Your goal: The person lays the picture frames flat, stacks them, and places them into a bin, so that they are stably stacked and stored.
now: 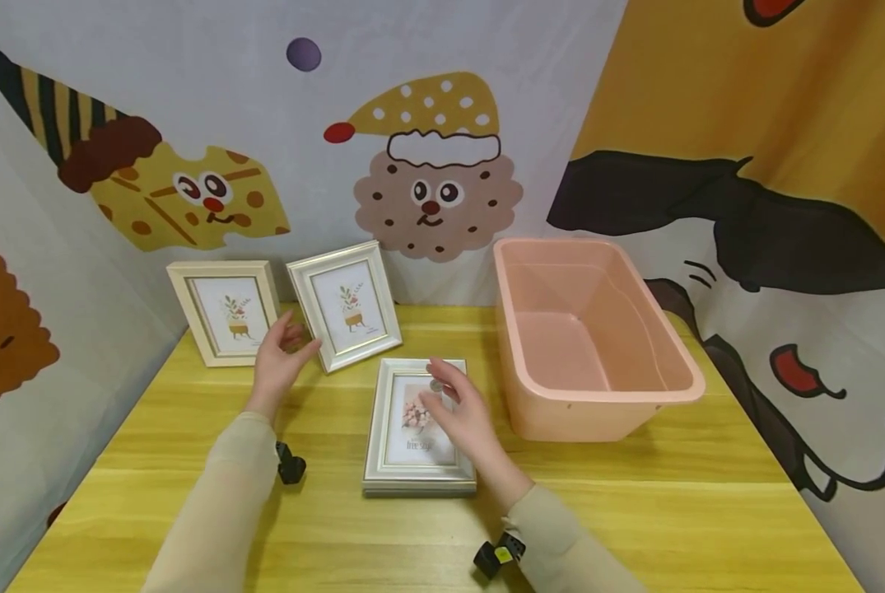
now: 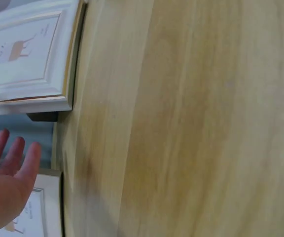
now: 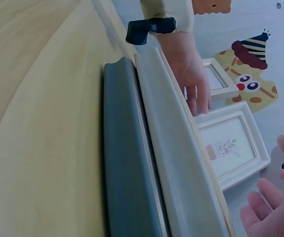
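Two picture frames stand upright at the back left: a cream picture frame (image 1: 188, 309) and, tilted to one side, a silver-white picture frame (image 1: 307, 309). My left hand (image 1: 279, 358) is held between them with fingers loosely bent and nothing in it; in the left wrist view its fingers (image 2: 14, 158) show below the silver-white frame. A stack of picture frames (image 1: 420, 471) lies flat in the middle, a pink flower print facing up. Over its right side hovers my right hand (image 1: 463, 412), fingers relaxed and holding nothing. The right wrist view shows the stack's edges (image 3: 166, 138) side-on.
A pink plastic bin (image 1: 525, 354) stands at the right of the wooden table (image 1: 323, 527), its inside bare. Behind the table hangs a cloth (image 1: 427, 49) printed with cartoon figures. Each wrist wears a small black camera.
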Tool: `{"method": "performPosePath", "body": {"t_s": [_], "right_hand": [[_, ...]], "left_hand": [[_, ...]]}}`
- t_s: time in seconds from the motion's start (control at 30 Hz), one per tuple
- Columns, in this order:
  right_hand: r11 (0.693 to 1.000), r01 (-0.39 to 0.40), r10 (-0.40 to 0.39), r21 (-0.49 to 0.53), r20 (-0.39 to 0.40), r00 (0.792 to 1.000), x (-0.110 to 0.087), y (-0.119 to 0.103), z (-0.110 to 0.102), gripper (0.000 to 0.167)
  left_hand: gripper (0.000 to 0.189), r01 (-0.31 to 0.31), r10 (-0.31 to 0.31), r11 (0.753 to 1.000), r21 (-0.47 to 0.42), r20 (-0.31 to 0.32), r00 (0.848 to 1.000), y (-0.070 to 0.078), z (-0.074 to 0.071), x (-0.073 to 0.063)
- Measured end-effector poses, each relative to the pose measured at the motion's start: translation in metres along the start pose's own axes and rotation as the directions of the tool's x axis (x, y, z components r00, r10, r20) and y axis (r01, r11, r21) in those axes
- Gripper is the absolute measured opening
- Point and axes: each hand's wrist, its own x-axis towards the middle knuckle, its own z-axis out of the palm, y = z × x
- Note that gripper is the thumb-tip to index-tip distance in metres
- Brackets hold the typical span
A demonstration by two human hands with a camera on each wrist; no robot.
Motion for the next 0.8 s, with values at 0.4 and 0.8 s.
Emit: {"method": "performPosePath", "body": {"t_s": [0.4, 0.8], "right_hand": [[0.998, -0.063, 0.063, -0.008, 0.005, 0.998, 0.013, -0.012, 0.017, 0.055], [0.997, -0.053, 0.053, -0.060, -0.003, 0.999, 0.038, -0.012, 0.027, 0.052]], "left_hand": [[0.083, -0.070, 0.065, 0.985, -0.156, -0.039, 0.997, -0.001, 0.004, 0.008], [0.080, -0.129, 0.113, 0.988, -0.086, -0.162, 0.980, 0.009, 0.016, 0.009]]}}
